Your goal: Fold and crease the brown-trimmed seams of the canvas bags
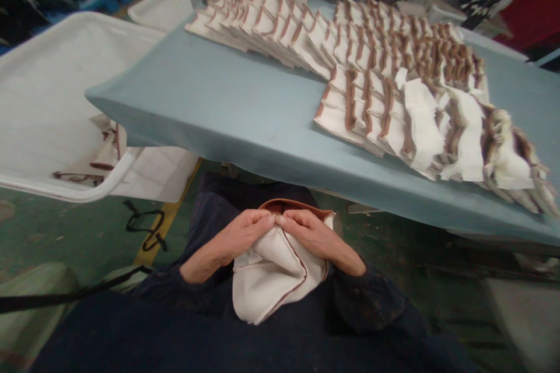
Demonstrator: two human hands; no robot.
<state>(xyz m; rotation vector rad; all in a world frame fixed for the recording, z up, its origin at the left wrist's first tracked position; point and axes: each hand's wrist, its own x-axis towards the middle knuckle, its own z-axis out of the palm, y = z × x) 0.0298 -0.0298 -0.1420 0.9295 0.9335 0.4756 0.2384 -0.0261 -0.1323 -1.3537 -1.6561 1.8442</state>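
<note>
A white fabric piece with reddish-brown edging (271, 274) hangs over my lap, its brown-lined opening facing up and away from me. My left hand (245, 236) pinches the near rim of that opening from the left. From the right, my right hand (312, 233) pinches the same rim, and the two thumbs nearly touch at the middle. Both hands are closed on the fabric. A brown seam runs down the piece from between the thumbs.
Ahead stands a blue-covered table (210, 93) bearing overlapping rows of similar white and brown pieces (301, 29). At left is a white plastic bin (65, 99) with a few pieces inside. Black straps (146, 227) lie on the green floor. A person's arm shows at top right.
</note>
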